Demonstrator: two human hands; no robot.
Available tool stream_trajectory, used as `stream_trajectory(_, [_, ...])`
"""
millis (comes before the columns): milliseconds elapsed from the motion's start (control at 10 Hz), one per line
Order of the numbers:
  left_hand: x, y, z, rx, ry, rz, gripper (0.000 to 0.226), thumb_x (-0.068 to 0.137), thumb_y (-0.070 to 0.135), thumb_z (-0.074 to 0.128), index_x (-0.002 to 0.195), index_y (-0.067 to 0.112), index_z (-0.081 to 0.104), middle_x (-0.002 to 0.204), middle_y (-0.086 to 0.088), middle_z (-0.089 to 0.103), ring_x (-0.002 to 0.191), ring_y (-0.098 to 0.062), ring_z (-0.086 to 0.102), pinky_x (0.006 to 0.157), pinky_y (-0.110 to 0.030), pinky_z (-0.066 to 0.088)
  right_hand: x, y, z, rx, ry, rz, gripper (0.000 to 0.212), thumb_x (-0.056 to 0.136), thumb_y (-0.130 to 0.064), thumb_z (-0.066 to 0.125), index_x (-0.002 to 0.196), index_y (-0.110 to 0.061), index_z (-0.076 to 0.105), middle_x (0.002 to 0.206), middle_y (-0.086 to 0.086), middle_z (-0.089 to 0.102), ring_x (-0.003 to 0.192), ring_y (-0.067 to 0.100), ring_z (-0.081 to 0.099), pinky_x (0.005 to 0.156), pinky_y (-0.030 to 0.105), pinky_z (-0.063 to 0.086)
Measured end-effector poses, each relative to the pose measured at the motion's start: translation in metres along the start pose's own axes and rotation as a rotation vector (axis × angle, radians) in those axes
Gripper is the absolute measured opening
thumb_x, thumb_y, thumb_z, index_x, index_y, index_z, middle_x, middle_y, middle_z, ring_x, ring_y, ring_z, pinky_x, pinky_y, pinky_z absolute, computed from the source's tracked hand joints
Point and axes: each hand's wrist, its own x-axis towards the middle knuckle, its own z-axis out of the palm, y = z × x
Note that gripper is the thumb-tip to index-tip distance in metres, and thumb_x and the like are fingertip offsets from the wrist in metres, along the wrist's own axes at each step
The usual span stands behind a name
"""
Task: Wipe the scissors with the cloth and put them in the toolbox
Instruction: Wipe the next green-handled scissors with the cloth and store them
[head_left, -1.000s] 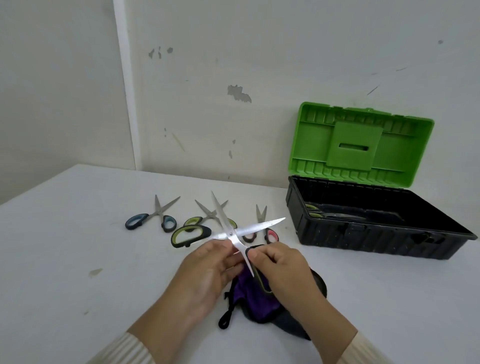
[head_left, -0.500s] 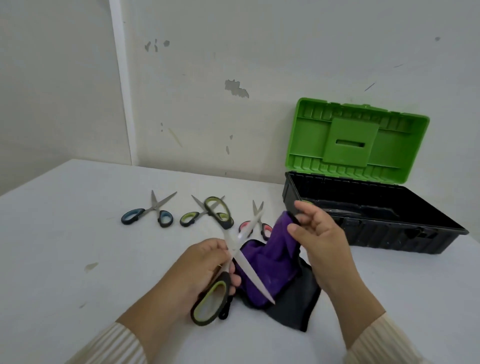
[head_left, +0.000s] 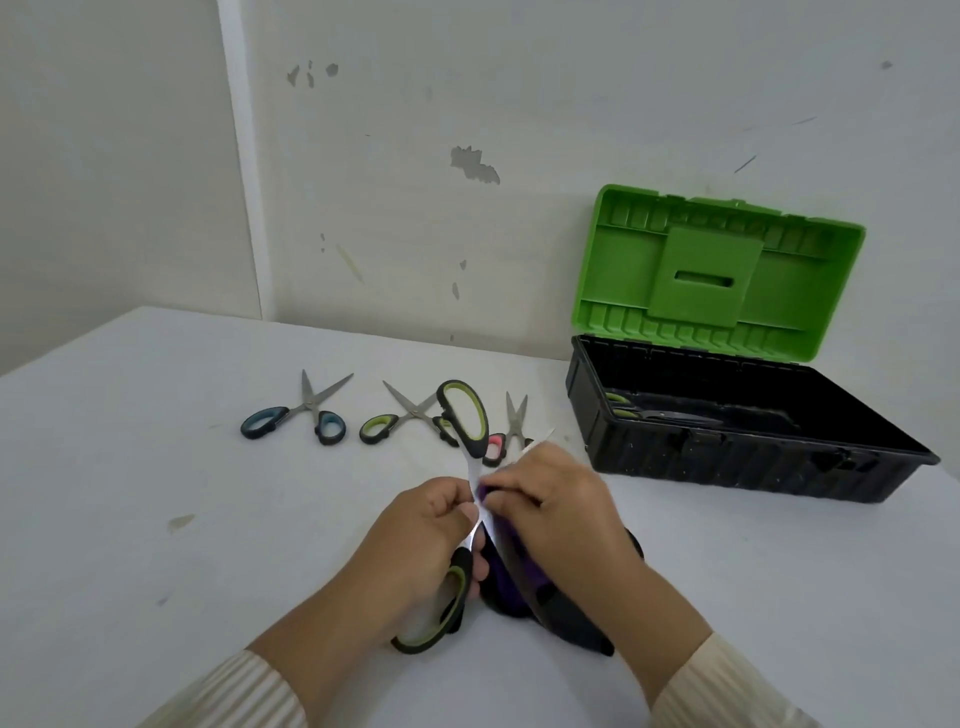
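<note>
My left hand (head_left: 415, 540) grips large black-and-green scissors (head_left: 464, 418) near the pivot, blades spread wide, one handle raised toward the wall and the other low by my wrist. My right hand (head_left: 556, 514) presses a purple and black cloth (head_left: 511, 582) against a blade right beside the left thumb. A blade tip pokes out above my right hand. The black toolbox (head_left: 727, 457) with its green lid (head_left: 717, 275) raised stands at the right, with a pair of green-handled scissors (head_left: 623, 408) inside.
Three more scissors lie on the white table behind my hands: a blue-handled pair (head_left: 298, 421), a green-handled pair (head_left: 395, 418) and a pink-handled pair (head_left: 506, 439) partly hidden. A wall runs close behind the table.
My right hand, which had lifted the cloth up, has come down and left and now presses it on the blade. The scissors have stayed spread in my left hand.
</note>
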Motion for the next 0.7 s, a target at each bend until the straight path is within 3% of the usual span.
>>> stream_trajectory(100, [-0.001, 0.001, -0.001, -0.005, -0.01, 0.01, 0.026, 0.098, 0.006, 0.041, 0.077, 0.007, 0.057, 0.063, -0.009, 0.056, 0.042, -0.014, 0.055, 0.044, -0.022, 0.046, 0.003, 0.004, -0.002, -0.048, 0.076, -0.019, 0.014, 0.085, -0.013, 0.061, 0.093, -0.013, 0.073, 0.092, 0.007, 0.065, 0.083, 0.006, 0.054, 0.074, 0.008, 0.04])
stream_trajectory(200, [0.0, 0.001, -0.002, -0.034, -0.02, 0.006, 0.022, 0.098, 0.005, 0.041, 0.085, 0.002, 0.059, 0.064, -0.009, 0.055, 0.044, -0.015, 0.054, 0.045, -0.024, 0.047, -0.005, -0.001, 0.007, -0.011, -0.016, -0.075, 0.022, 0.082, -0.026, 0.055, 0.092, -0.017, 0.072, 0.088, 0.003, 0.064, 0.083, 0.01, 0.052, 0.07, 0.007, 0.038])
stream_trajectory(300, [-0.001, 0.002, -0.004, 0.027, -0.025, 0.008, 0.024, 0.098, 0.007, 0.042, 0.079, 0.006, 0.057, 0.064, -0.009, 0.057, 0.043, -0.013, 0.056, 0.046, -0.023, 0.048, 0.005, 0.017, 0.002, -0.03, 0.176, 0.012, 0.012, 0.078, -0.015, 0.068, 0.088, -0.016, 0.075, 0.083, 0.003, 0.064, 0.078, 0.008, 0.055, 0.073, -0.003, 0.035])
stream_trajectory(400, [-0.001, 0.002, -0.004, 0.085, -0.057, 0.017, 0.025, 0.097, 0.009, 0.044, 0.079, 0.008, 0.06, 0.063, -0.005, 0.059, 0.047, -0.013, 0.057, 0.051, -0.025, 0.05, 0.013, 0.04, -0.019, 0.066, 0.377, 0.233, 0.013, 0.08, -0.016, 0.068, 0.088, -0.024, 0.073, 0.087, -0.002, 0.064, 0.086, 0.012, 0.06, 0.078, 0.003, 0.036])
stream_trajectory(500, [0.0, 0.001, -0.004, 0.112, -0.051, 0.02, 0.023, 0.097, 0.01, 0.044, 0.084, 0.003, 0.061, 0.063, -0.005, 0.059, 0.045, -0.012, 0.057, 0.05, -0.024, 0.048, 0.006, 0.045, -0.037, 0.203, 0.569, 0.335, 0.016, 0.083, -0.022, 0.063, 0.087, -0.037, 0.067, 0.094, -0.004, 0.068, 0.093, 0.015, 0.062, 0.088, 0.032, 0.048])
stream_trajectory(600, [0.002, 0.001, -0.006, 0.108, -0.026, 0.024, 0.022, 0.097, 0.009, 0.044, 0.089, -0.003, 0.06, 0.063, -0.007, 0.058, 0.042, -0.011, 0.056, 0.047, -0.021, 0.046, -0.001, 0.019, -0.028, 0.132, 0.494, 0.167, 0.021, 0.082, -0.017, 0.065, 0.08, -0.038, 0.067, 0.088, -0.008, 0.069, 0.086, 0.002, 0.06, 0.084, 0.017, 0.047])
stream_trajectory(700, [0.002, -0.001, -0.003, 0.07, -0.048, 0.03, 0.022, 0.097, 0.007, 0.045, 0.085, 0.001, 0.062, 0.061, -0.008, 0.058, 0.044, -0.015, 0.057, 0.047, -0.024, 0.048, -0.011, -0.009, 0.004, -0.042, 0.144, -0.072, 0.013, 0.085, -0.019, 0.057, 0.087, -0.02, 0.07, 0.087, 0.002, 0.067, 0.084, 0.011, 0.056, 0.076, 0.023, 0.046])
